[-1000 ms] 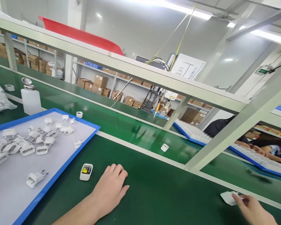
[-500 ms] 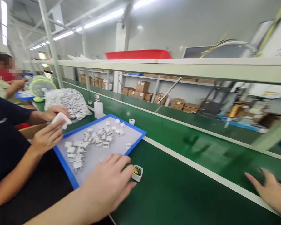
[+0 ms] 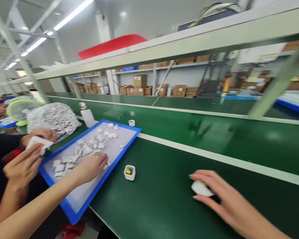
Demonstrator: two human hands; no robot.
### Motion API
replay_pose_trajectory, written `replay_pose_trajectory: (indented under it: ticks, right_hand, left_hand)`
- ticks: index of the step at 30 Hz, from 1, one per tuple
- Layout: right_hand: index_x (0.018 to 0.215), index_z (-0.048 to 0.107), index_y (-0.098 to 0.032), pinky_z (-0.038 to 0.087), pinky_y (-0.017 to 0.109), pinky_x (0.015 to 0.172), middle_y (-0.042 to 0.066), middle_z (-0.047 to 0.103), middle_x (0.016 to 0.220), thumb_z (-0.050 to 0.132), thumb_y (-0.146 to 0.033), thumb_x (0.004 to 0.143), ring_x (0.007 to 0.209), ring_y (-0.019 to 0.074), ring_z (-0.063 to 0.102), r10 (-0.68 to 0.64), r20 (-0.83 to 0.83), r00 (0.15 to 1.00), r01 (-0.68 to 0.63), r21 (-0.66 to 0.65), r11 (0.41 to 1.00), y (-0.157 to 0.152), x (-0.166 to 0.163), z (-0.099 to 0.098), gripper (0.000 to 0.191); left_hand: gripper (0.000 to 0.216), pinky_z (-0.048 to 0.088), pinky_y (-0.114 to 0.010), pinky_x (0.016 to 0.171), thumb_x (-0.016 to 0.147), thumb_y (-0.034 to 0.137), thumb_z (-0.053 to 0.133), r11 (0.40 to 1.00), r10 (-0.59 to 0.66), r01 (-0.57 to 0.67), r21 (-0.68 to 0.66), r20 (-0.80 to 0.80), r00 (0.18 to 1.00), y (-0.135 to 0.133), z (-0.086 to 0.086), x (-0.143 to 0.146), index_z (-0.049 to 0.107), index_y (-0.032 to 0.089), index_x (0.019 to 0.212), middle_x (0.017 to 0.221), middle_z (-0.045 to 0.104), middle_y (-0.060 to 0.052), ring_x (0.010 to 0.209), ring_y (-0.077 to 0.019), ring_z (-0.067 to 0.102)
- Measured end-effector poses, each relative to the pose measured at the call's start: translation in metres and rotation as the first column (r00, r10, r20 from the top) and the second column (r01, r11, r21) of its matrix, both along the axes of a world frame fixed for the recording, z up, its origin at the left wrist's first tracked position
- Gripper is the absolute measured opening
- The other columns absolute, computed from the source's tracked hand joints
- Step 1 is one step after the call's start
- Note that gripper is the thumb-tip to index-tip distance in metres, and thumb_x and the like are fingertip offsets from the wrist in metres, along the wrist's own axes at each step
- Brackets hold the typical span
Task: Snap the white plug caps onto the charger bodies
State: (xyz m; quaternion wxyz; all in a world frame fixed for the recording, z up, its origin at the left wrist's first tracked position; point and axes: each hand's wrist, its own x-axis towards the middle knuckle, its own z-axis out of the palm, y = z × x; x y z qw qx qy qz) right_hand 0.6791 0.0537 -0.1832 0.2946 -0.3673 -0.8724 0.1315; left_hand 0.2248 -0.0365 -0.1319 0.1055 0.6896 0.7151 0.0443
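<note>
My left hand [image 3: 91, 166] reaches over the blue-rimmed tray [image 3: 102, 174] and its fingers close down among the loose white plug parts [image 3: 86, 149]; what they hold is hidden. My right hand [image 3: 215, 196] lies on the green belt with its fingers curled over a white charger shell [image 3: 200, 188]. Between my hands an open white charger case [image 3: 129, 172] with a yellow part inside stands on the belt.
A co-worker at the left holds a white part [image 3: 37, 143] in both hands. Behind the tray are a bag of white parts [image 3: 53, 118], a white dispenser bottle [image 3: 87, 116], a small fan [image 3: 20, 109] and a lone white part [image 3: 132, 122]. A grey frame rail [image 3: 189, 36] crosses overhead.
My view swung left. My left hand moved from beside the open case onto the tray's plug parts. My right hand came inward along the belt with the white shell under its fingers.
</note>
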Motion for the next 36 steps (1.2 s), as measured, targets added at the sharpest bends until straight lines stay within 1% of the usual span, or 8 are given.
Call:
replay_pose_trajectory:
  ticks: [3, 7, 14, 19, 23, 26, 32, 36]
  right_hand:
    - [0.137, 0.06, -0.03, 0.059, 0.035, 0.093, 0.01, 0.059, 0.137, 0.06, -0.043, 0.101, 0.111, 0.0236, 0.068, 0.145, 0.07, 0.987, -0.123, -0.256, 0.959, -0.036, -0.021, 0.009, 0.039]
    - [0.142, 0.052, -0.026, 0.052, 0.041, 0.106, 0.011, 0.053, 0.14, 0.076, -0.042, 0.09, 0.124, 0.0267, 0.059, 0.061, 0.045, 0.997, -0.038, -0.414, 0.909, -0.043, -0.017, 0.02, 0.06]
    - [0.145, 0.043, -0.022, 0.05, 0.042, 0.107, 0.012, 0.048, 0.139, 0.076, -0.031, 0.088, 0.122, 0.0253, 0.056, 0.072, -0.02, 0.997, -0.074, -0.35, 0.934, -0.045, -0.012, 0.015, 0.067]
    - [0.144, 0.041, -0.025, 0.052, 0.041, 0.1, 0.012, 0.052, 0.132, 0.067, -0.026, 0.095, 0.118, 0.0248, 0.056, 0.201, -0.11, 0.973, -0.21, -0.075, 0.975, -0.049, -0.011, 0.006, 0.056]
    - [0.148, 0.038, -0.027, 0.056, 0.036, 0.087, 0.011, 0.056, 0.125, 0.064, -0.033, 0.099, 0.104, 0.0217, 0.061, 0.277, -0.201, 0.94, -0.272, 0.053, 0.961, -0.051, -0.008, 0.004, 0.055]
    - [0.137, 0.049, -0.029, 0.054, 0.03, 0.072, 0.004, 0.064, 0.102, 0.057, -0.03, 0.104, 0.082, 0.0165, 0.062, 0.209, -0.268, 0.94, -0.2, 0.062, 0.978, -0.05, -0.001, 0.006, 0.035]
    - [0.127, 0.055, -0.027, 0.055, 0.03, 0.068, -0.001, 0.068, 0.085, 0.054, -0.03, 0.105, 0.07, 0.0148, 0.067, -0.088, -0.414, 0.906, -0.014, -0.238, 0.971, -0.039, 0.006, 0.007, 0.022]
    - [0.125, 0.048, -0.026, 0.061, 0.034, 0.081, 0.003, 0.073, 0.1, 0.055, -0.035, 0.103, 0.087, 0.0179, 0.073, -0.149, -0.493, 0.858, -0.068, -0.395, 0.916, -0.033, 0.001, 0.004, 0.025]
  left_hand:
    - [0.038, 0.051, -0.038, 0.073, 0.097, 0.038, 0.026, 0.997, -0.054, 0.053, -0.06, -0.026, 0.998, 0.013, 0.0, 0.009, 0.058, 0.023, 0.083, 0.082, 0.071, -0.012, 0.081, -0.0305, 0.071]
    - [0.034, 0.047, -0.032, 0.056, 0.092, 0.044, 0.031, 0.991, 0.108, -0.102, -0.082, 0.075, 0.991, 0.017, -0.013, 0.003, 0.053, 0.025, 0.074, 0.061, 0.062, -0.005, 0.061, -0.0272, 0.065]
    - [0.035, 0.044, -0.031, 0.061, 0.088, 0.049, 0.037, 0.982, 0.149, -0.161, 0.094, 0.125, 0.981, 0.003, 0.009, 0.008, 0.064, 0.029, 0.077, 0.055, 0.064, 0.002, 0.055, -0.0255, 0.063]
    - [0.041, 0.048, -0.029, 0.074, 0.089, 0.058, 0.041, 1.0, 0.02, -0.013, -0.022, 0.359, 0.933, -0.001, 0.047, 0.105, 0.07, 0.028, 0.09, 0.077, 0.073, 0.0, 0.076, -0.0237, 0.068]
    - [0.036, 0.046, -0.026, 0.067, 0.097, 0.048, 0.044, 0.967, -0.17, 0.255, -0.02, 0.693, 0.7, 0.005, 0.041, 0.211, 0.069, 0.023, 0.088, 0.08, 0.069, 0.0, 0.073, -0.0176, 0.062]
    - [0.035, 0.044, -0.027, 0.066, 0.1, 0.043, 0.043, 0.96, -0.22, 0.271, 0.063, 0.771, 0.598, 0.013, 0.033, 0.254, 0.066, 0.021, 0.084, 0.077, 0.065, 0.0, 0.069, -0.0158, 0.059]
    - [0.051, 0.048, -0.033, 0.09, 0.094, 0.052, 0.059, 0.97, -0.213, 0.231, 0.073, 0.712, 0.669, 0.023, 0.014, 0.237, 0.052, 0.026, 0.137, 0.131, 0.059, -0.007, 0.117, -0.0239, 0.057]
    - [0.041, 0.045, -0.033, 0.093, 0.088, 0.042, 0.07, 0.937, -0.264, 0.348, 0.026, 0.704, 0.659, 0.029, -0.011, 0.22, 0.061, 0.027, 0.125, 0.127, 0.06, -0.003, 0.113, -0.0222, 0.056]
